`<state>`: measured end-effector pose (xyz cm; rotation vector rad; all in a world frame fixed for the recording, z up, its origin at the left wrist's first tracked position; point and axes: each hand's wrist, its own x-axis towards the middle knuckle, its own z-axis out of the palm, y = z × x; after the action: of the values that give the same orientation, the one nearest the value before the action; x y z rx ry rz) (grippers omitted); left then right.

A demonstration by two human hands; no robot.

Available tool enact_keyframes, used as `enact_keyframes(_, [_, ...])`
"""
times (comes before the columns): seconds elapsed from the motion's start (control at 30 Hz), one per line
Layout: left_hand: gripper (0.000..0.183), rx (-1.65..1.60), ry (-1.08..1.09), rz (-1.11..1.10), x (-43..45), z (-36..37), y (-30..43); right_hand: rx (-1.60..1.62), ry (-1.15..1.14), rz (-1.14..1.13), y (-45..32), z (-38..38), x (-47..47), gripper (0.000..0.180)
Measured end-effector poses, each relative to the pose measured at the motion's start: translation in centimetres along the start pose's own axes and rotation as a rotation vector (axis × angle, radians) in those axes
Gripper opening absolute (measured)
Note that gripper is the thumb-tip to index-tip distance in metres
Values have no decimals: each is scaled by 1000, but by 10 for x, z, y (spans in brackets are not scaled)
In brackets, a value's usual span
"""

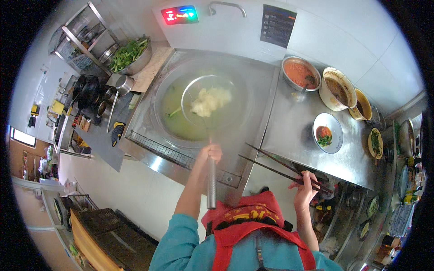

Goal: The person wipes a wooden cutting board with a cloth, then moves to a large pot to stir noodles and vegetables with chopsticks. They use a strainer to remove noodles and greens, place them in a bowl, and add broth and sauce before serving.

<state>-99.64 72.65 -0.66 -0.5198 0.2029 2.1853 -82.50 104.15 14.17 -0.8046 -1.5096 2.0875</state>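
Note:
My left hand (212, 153) grips the metal handle of a round strainer ladle (183, 96), held over a big built-in wok (157, 111). In the strainer rests a pale clump that looks like noodles (206, 101), blurred by steam. Greenish cooking water (176, 125) fills the wok, with a green leaf stalk (174, 112) at its left. A pair of long dark chopsticks (281, 166) is in my right hand (306, 189), their tips apart and pointing toward the stove. Beyond that hand, a white bowl (335, 137) on the steel counter contains red sauce and chopped greens.
A pan of red sauce (298, 71), with a ladle in it, and two stained pots (327, 93) line the wall. Leafy greens (129, 56) fill a metal basin at the back left. A faucet (230, 4) projects above the stove. Shelves (354, 216) stand at my right.

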Motion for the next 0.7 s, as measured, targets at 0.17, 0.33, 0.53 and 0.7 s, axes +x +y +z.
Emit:
enact_keyframes(0.17, [10,46,-179,57,-31,48,-7,15,-13,31,0,-8,11,19])
enact_keyframes(0.33, [4,370,-229,314,-76,214,32,57,-46,-35,-16,1,24,22])
enact_keyframes(0.53, [13,736,-493,523,-95,351,77,93,-32,-77,-19,-7,27,23])
enact_keyframes(0.7, [12,694,-275,487,-69,290,48,92,41,-41,-19,-38,28,23])
